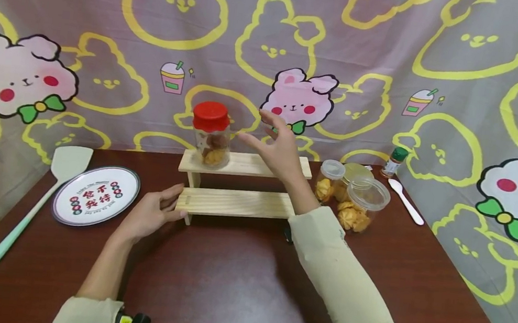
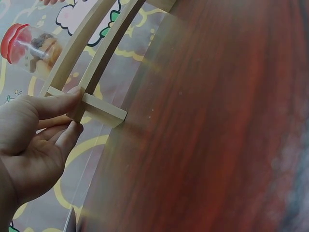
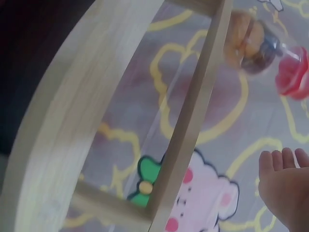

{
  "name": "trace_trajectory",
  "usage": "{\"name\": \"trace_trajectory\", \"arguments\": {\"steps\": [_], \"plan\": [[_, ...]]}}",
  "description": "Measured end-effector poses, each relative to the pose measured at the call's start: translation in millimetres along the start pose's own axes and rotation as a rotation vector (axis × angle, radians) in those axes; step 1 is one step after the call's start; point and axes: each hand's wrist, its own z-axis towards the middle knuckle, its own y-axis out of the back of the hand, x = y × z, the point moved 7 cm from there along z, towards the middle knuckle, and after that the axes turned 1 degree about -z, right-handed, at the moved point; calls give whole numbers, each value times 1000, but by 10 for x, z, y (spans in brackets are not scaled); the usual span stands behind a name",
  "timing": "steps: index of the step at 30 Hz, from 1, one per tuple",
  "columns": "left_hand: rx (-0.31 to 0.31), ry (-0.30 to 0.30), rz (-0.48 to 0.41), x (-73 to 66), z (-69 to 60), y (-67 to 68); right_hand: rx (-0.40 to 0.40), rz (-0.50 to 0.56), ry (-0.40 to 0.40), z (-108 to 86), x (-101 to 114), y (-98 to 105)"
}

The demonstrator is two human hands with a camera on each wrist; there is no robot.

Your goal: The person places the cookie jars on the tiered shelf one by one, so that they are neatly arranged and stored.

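A two-tier wooden rack (image 1: pixel 235 204) stands near the back of the table. On the left of its upper shelf sits a clear jar (image 1: pixel 213 146) with a red lid, cookies showing inside. My left hand (image 1: pixel 151 211) grips the left end of the lower shelf, thumb on one side and fingers on the other, as the left wrist view shows at the shelf end (image 2: pixel 99 108). My right hand (image 1: pixel 281 150) is raised above the upper shelf, to the right of the jar and apart from it, with fingers spread and nothing held. In the right wrist view the red lid (image 3: pixel 292 75) lies beyond my right hand (image 3: pixel 287 186).
Right of the rack stand a small jar of cookies (image 1: pixel 329 182), a gold-lidded jar (image 1: pixel 357 173) and a wider clear-lidded jar (image 1: pixel 359 206). Behind them are a green-capped bottle (image 1: pixel 393 162) and a white spoon (image 1: pixel 406 202). A plate (image 1: pixel 96 197) and a spatula (image 1: pixel 36 206) lie left.
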Motion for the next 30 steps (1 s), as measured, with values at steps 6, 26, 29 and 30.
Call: {"name": "trace_trajectory", "arguments": {"steps": [6, 26, 29, 30], "plan": [[-1, 0, -10, -9, 11, 0, -44, -5, -1, -104, -82, 328], [-4, 4, 21, 4, 7, -3, -113, -62, -40, -386, -148, 992], [-3, 6, 15, 5, 8, -5, -110, -68, -78, -410, -264, 1095], [-3, 7, 13, 6, 8, -6, -109, -67, -82, -423, -263, 1123]]}}
